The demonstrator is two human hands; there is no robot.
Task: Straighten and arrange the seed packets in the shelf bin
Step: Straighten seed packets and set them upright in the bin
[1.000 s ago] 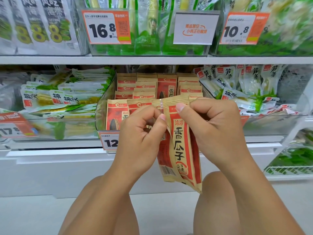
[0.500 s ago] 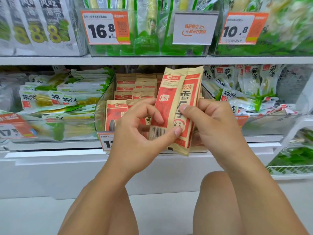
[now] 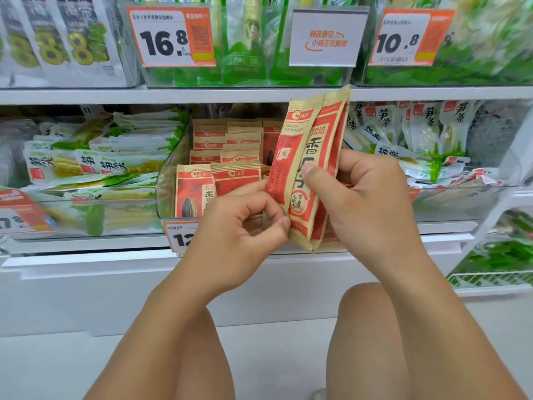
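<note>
Both the left hand [image 3: 239,226] and right hand [image 3: 372,203] are gripping upright seed packets [image 3: 311,157] before the shelf bin [image 3: 170,180]; more packets are standing inside.

Green-and-white bamboo shoot packets [image 3: 101,166] are piled in the clear bin at the left, and more of them [image 3: 418,131] are heaped in the bin at the right. On the upper shelf, an orange price tag marked 16.8 [image 3: 171,37], a white sign with orange lettering [image 3: 326,39] and a second price tag marked 10.8 [image 3: 409,39] are displayed. White bags printed with large yellow 8s [image 3: 57,39] are stood at the upper left. A wire basket [image 3: 490,280] is seen at the lower right.
</note>
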